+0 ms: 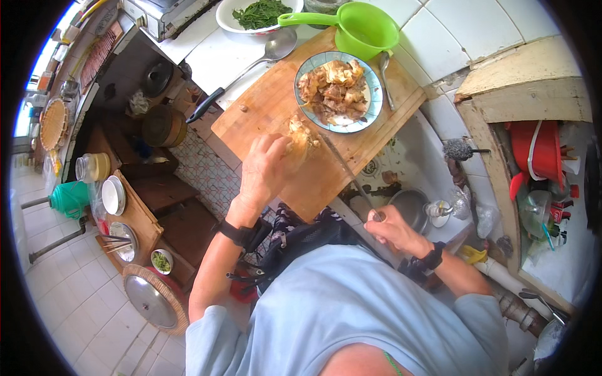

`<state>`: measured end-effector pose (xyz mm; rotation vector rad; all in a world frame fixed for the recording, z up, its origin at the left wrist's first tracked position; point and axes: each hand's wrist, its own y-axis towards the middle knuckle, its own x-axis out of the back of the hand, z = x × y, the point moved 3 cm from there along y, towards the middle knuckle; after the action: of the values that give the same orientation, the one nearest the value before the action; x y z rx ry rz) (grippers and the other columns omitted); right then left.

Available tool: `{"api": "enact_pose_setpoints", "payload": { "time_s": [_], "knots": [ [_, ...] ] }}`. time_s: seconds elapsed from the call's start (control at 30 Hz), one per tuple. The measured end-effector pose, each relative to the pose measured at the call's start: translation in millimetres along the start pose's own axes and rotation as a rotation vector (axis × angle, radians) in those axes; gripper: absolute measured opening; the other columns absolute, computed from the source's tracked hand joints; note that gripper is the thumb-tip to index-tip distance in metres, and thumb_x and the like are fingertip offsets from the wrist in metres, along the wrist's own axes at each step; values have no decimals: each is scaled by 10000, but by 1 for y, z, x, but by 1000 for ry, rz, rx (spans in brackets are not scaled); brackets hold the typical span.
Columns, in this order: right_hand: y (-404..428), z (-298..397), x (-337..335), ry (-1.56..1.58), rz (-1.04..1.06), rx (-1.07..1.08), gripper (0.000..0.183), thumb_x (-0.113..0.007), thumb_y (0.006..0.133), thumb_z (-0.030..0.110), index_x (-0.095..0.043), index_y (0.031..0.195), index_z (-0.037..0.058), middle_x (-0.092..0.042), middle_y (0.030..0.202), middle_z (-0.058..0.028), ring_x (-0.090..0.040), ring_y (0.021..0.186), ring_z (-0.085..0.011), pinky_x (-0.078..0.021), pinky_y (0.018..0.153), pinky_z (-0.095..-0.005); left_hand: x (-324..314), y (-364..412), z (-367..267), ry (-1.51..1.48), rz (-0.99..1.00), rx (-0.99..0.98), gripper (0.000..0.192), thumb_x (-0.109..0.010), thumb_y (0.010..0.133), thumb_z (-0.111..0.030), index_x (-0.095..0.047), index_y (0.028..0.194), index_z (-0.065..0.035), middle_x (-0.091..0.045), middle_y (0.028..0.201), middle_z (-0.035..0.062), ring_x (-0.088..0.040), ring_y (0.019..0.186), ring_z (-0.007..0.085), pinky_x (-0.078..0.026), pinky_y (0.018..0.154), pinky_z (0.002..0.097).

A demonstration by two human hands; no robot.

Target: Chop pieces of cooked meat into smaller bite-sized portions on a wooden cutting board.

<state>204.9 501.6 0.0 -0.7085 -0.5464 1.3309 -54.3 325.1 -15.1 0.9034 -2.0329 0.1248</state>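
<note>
My left hand [265,167] grips a piece of cooked meat [303,136], likely poultry, on the wooden cutting board [244,117]. My right hand [395,229] is closed around the handle of a kitchen knife [350,174]. Its blade appears almost edge-on and points up the board, with the tip close to the meat. Just beyond, a blue-rimmed plate [301,105] heaped with chopped meat pieces [336,89] rests on the board. A small scrap [243,108] lies on the board's left part.
A metal spoon [387,80] and a green plastic dipper [367,28] flank the plate. Left of the board lies a black-handled ladle [244,73], below a bowl of leafy greens [225,14]. The sink [414,150] at right holds a metal pan [409,207]. Dishes [114,195] stand at far left.
</note>
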Motion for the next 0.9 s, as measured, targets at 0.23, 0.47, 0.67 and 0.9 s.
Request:
{"api": "enact_pose_setpoints", "payload": {
  "time_s": [0.23,0.47,0.67,0.9],
  "knots": [
    [18,16,-1,36,109,23,309,-649,872,271,-528,663,79,-479,564,34,-438,494,-47,-324,453,-240,-21,-2,-8,-28,88,-147,453,-717,750,-31,-609,1189,-11,-588,1202,147,-555,1100,362,-499,930,423],
    [37,40,2,-101,117,-8,319,-648,847,233,-499,604,89,-437,524,42,-417,463,-48,-325,428,-247,-20,4,-15,83,167,-191,410,-669,782,-33,-628,1190,-38,-583,1187,124,-545,1080,347,-505,920,406],
    [48,56,12,-162,38,-207,255,-638,753,148,-478,564,88,-427,500,24,-378,428,-64,-286,405,-257,-22,12,-11,-12,237,-96,447,-654,741,-26,-652,1186,-60,-588,1136,99,-548,1055,319,-513,905,391],
    [54,85,27,-302,13,-346,268,-616,697,85,-434,501,95,-384,475,22,-356,423,-79,-251,397,-265,-16,13,-15,11,278,-56,513,-646,673,-15,-657,1186,-38,-587,1134,95,-547,1062,302,-528,896,382]
  ]
}}
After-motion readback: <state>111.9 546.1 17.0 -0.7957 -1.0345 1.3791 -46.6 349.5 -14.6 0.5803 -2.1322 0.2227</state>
